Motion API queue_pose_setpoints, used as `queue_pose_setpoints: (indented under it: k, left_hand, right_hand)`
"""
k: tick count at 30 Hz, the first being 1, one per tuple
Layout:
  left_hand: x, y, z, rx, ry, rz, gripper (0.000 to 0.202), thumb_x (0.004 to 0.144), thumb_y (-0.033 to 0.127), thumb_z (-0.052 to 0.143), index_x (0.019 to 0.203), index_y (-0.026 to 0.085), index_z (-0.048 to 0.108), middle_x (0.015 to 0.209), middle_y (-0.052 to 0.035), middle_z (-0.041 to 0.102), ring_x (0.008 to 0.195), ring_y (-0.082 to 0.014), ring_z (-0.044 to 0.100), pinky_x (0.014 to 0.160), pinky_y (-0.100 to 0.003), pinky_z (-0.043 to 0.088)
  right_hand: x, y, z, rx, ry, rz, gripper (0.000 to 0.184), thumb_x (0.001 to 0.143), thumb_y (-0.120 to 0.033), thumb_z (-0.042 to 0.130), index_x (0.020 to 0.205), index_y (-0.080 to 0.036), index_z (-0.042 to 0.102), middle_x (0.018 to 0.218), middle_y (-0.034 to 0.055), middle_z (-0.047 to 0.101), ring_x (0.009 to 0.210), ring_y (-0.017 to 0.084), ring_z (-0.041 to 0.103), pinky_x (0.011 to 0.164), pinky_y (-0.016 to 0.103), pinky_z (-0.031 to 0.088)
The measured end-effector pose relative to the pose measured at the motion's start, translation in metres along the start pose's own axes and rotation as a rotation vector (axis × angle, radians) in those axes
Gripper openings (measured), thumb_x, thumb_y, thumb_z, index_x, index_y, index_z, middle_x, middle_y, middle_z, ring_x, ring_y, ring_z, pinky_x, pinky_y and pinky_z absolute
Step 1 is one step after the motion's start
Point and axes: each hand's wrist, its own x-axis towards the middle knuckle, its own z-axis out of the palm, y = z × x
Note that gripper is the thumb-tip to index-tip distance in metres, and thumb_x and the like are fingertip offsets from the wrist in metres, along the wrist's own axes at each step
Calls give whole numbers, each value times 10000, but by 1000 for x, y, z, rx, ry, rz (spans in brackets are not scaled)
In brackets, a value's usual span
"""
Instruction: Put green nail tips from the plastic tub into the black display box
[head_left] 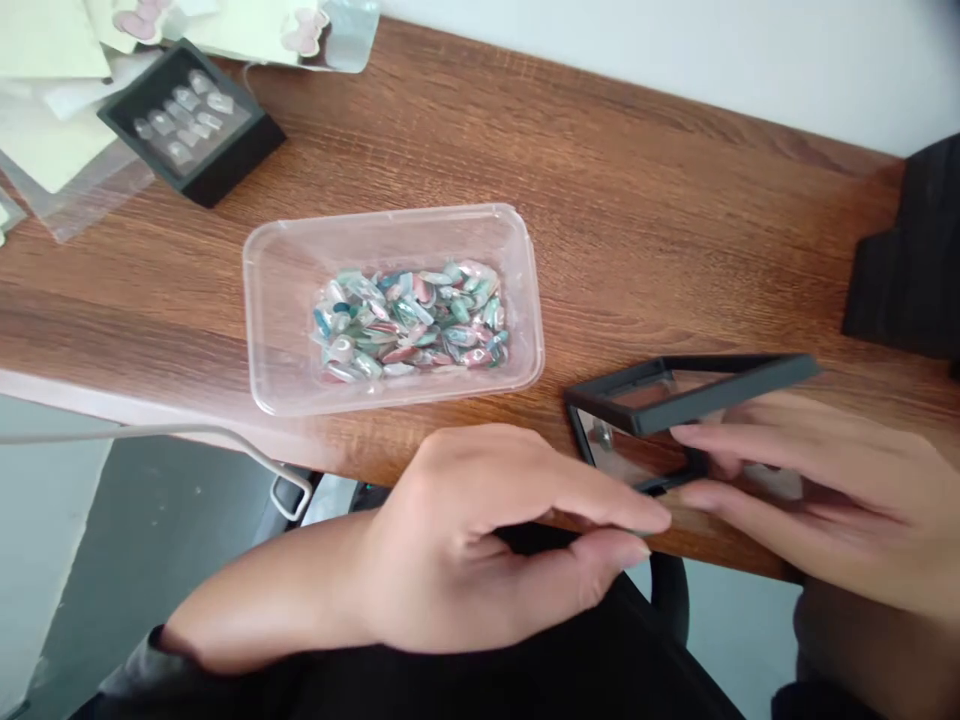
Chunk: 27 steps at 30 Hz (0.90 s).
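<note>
My left hand [495,550] is in front of the plastic tub, thumb and forefinger pinched together. A thin greenish edge shows between those fingertips, too small to name. My right hand [832,490] grips a black display frame [720,390] at the table's front edge, thumb below and fingers against its side. The frame stands partly open like a hinged case, with clear film in its panels and a small shiny piece inside at the left. Left of it, a clear plastic tub [262,310] holds many false nails [420,320] in green, pink and blue.
Another black display frame [247,150] with several pale false nails lies at the back left, beside yellowish cards in clear bags [52,130]. A black object [907,260] stands at the right edge. A white cable [217,432] hangs past the table's front edge.
</note>
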Motion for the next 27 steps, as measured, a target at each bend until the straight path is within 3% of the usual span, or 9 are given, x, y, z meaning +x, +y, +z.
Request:
queue_pose_setpoints:
  k: [3, 5, 10, 14, 18, 24, 27]
  left_hand:
    - [2, -10, 23, -158, 4, -93, 156, 885, 48, 816, 991, 122, 728, 891, -44, 830, 703, -105, 775, 646, -153, 640]
    - [2, -14, 33, -253, 38, -176, 152, 886, 60, 817, 915, 148, 697, 885, -39, 824, 711, -114, 787, 636, -129, 635]
    - [7, -19, 45, -375, 32, -227, 235, 912, 37, 767, 782, 150, 608, 902, -58, 829, 710, -94, 779, 689, -112, 637]
    - [12, -22, 47, -352, 46, -166, 336, 895, 23, 784, 721, 160, 531, 908, -41, 831, 731, -88, 781, 687, -106, 632]
    - [11, -28, 43, -316, 23, -130, 343, 885, 27, 804, 715, 161, 538, 896, -46, 835, 750, -104, 794, 703, -130, 640]
    - [8, -36, 31, -142, -183, 36, 368, 904, 14, 783, 703, 165, 514, 943, -52, 845, 790, -97, 802, 727, -151, 609]
    - [6, -42, 29, -132, -197, 85, 314, 914, 52, 794, 759, 179, 552, 1006, -54, 850, 828, -101, 806, 757, -168, 628]
  right_hand:
    - [-3, -9, -2, 159, -13, -131, 252, 1044, -272, 720, 1288, -235, 670, 873, -1, 692, 728, 117, 652, 674, 266, 544]
    - [-3, -12, 1, 214, 0, -190, 188, 1084, -298, 673, 1258, -229, 662, 887, 2, 698, 755, 115, 659, 698, 279, 551]
    - [7, -11, 6, 172, 10, -314, 96, 1076, -212, 677, 1166, -180, 688, 840, -23, 722, 702, 79, 635, 676, 241, 556]
    - [11, -9, -4, 73, 39, -274, 99, 1071, -249, 696, 1158, -213, 726, 897, -23, 751, 769, 91, 698, 714, 235, 605]
    - [11, -7, -9, 66, -24, -249, 78, 1076, -274, 694, 1136, -266, 744, 962, -25, 765, 829, 99, 737, 771, 234, 625]
    - [17, 0, -6, 238, -93, -294, 78, 1055, -215, 716, 1129, -190, 720, 965, -9, 771, 809, 88, 712, 769, 250, 614]
    - [16, -1, -4, 386, -150, -280, 87, 1042, -199, 731, 1117, -157, 717, 961, 6, 772, 811, 81, 709, 751, 241, 605]
